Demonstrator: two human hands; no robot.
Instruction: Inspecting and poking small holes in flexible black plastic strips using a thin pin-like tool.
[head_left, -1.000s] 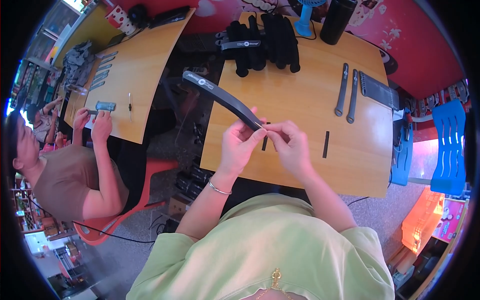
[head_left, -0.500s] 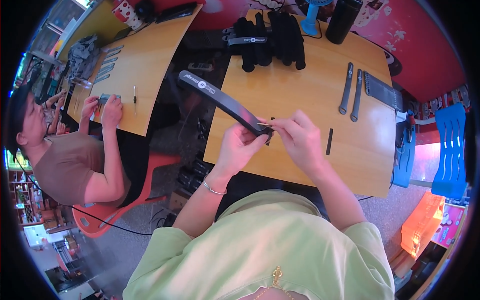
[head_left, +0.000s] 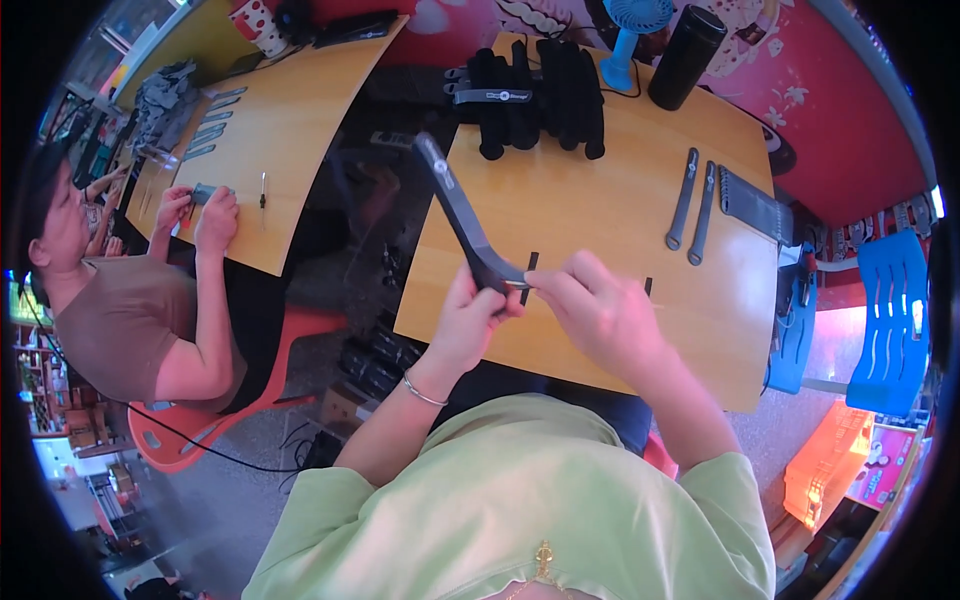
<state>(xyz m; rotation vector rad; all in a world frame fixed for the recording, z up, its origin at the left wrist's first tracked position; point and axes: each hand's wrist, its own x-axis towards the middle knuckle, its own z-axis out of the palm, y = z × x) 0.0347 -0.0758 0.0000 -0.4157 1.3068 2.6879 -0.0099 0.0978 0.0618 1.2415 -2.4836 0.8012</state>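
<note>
My left hand [head_left: 468,325] is closed around the lower part of dark grey straps [head_left: 455,195] with a pale round mark, which slant up and to the left above the table. Near their lower end one layer bends away to the right, toward my other hand. My right hand [head_left: 600,310] pinches at that bend, its fingertips on a slim brass-coloured piece [head_left: 516,285] that is mostly hidden. Two similar flat straps [head_left: 682,198] lie side by side on the right of the table, beside a dark grey stack of straps [head_left: 752,205].
On my wooden table [head_left: 600,200] are a heap of black rolled straps [head_left: 530,100], a blue fan [head_left: 625,45], a black tumbler [head_left: 687,58] and short black strips [head_left: 530,278]. At left a co-worker [head_left: 130,310] handles a grey piece at another table [head_left: 275,150]. Blue chair right [head_left: 890,325].
The straps in my left hand have tipped more upright, and a layer now bends out at their lower end. My right hand has moved slightly down, still pinching there. The view has shifted a little.
</note>
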